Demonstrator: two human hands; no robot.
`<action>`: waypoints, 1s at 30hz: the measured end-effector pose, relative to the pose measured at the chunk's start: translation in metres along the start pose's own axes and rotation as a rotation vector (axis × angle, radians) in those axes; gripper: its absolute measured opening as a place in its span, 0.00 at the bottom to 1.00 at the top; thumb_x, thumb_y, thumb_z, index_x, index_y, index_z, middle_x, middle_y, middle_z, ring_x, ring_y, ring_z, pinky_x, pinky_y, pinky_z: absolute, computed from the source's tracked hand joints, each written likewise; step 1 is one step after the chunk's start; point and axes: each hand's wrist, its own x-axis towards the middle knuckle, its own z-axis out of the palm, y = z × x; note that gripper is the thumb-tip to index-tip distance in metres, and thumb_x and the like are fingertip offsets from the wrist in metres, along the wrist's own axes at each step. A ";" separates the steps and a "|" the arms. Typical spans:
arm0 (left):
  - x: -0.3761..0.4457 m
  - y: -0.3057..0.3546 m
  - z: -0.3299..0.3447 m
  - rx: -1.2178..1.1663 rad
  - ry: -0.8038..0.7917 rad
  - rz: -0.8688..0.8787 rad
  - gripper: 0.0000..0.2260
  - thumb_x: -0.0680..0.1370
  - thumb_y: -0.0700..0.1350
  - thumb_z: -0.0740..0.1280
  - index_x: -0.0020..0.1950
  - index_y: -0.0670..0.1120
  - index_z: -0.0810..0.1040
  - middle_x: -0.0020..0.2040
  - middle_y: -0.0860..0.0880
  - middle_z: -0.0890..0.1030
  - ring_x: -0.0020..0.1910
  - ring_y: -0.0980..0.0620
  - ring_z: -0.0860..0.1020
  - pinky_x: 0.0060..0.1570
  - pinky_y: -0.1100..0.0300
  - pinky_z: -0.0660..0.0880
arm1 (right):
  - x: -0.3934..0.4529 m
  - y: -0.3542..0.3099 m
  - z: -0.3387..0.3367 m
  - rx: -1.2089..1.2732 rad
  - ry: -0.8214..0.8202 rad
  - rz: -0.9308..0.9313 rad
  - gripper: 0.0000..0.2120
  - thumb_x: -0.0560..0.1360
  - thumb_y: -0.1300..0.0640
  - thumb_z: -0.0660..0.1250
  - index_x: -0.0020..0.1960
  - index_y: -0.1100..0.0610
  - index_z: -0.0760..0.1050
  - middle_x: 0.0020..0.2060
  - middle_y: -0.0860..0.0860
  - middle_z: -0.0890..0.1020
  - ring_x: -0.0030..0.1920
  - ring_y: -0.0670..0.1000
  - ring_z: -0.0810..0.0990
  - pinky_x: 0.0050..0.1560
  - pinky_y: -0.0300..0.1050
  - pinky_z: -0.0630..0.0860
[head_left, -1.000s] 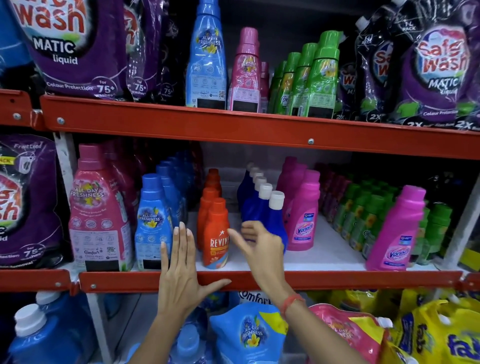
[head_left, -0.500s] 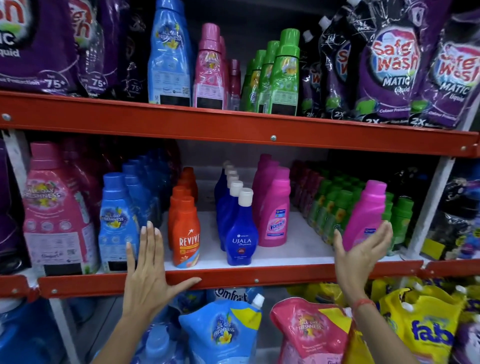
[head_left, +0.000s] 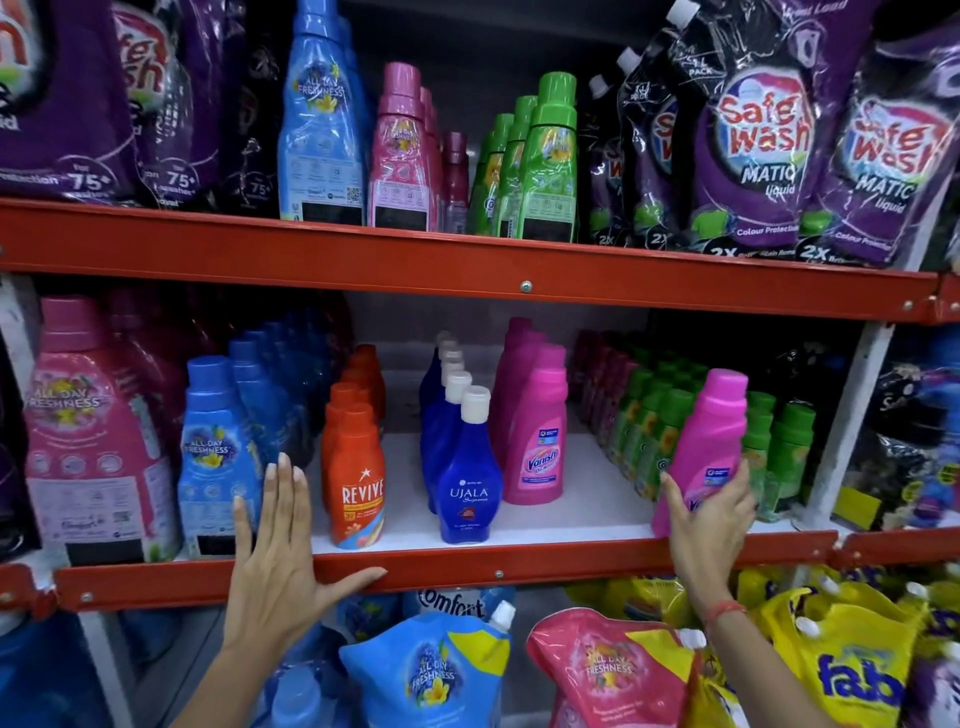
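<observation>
The pink bottle (head_left: 707, 441) leaned at the front right of the middle shelf (head_left: 467, 567), held low in the curled grip of the right hand (head_left: 712, 525). Green bottles (head_left: 675, 415) crowded just behind. Leftward stood five white-capped blue bottles (head_left: 467, 483). The left hand (head_left: 275, 561) lay flat on the shelf's rail, grip wide.

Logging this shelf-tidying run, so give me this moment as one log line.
left hand: flat, resting on red shelf edge | right hand: grips pink Vanish bottle at shelf front | lift: cannot tell
</observation>
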 end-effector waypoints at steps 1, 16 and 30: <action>0.000 0.000 0.000 -0.001 0.002 0.001 0.59 0.65 0.80 0.51 0.78 0.35 0.49 0.80 0.37 0.51 0.80 0.42 0.52 0.78 0.42 0.42 | -0.005 -0.005 0.001 0.000 -0.003 -0.017 0.42 0.73 0.49 0.72 0.76 0.66 0.53 0.68 0.69 0.67 0.68 0.70 0.66 0.68 0.67 0.65; 0.000 0.001 -0.008 -0.036 -0.049 -0.012 0.59 0.65 0.80 0.52 0.78 0.35 0.49 0.80 0.37 0.51 0.80 0.43 0.49 0.78 0.46 0.39 | -0.081 -0.080 0.051 0.093 -0.236 -0.069 0.43 0.70 0.45 0.74 0.74 0.65 0.58 0.66 0.63 0.71 0.67 0.62 0.69 0.67 0.57 0.69; -0.004 0.002 -0.011 -0.205 0.054 -0.020 0.53 0.70 0.77 0.52 0.80 0.40 0.43 0.82 0.42 0.45 0.80 0.47 0.44 0.78 0.51 0.36 | -0.085 -0.086 0.045 0.102 -0.164 -0.131 0.40 0.72 0.44 0.72 0.74 0.61 0.58 0.68 0.61 0.68 0.69 0.61 0.69 0.68 0.59 0.72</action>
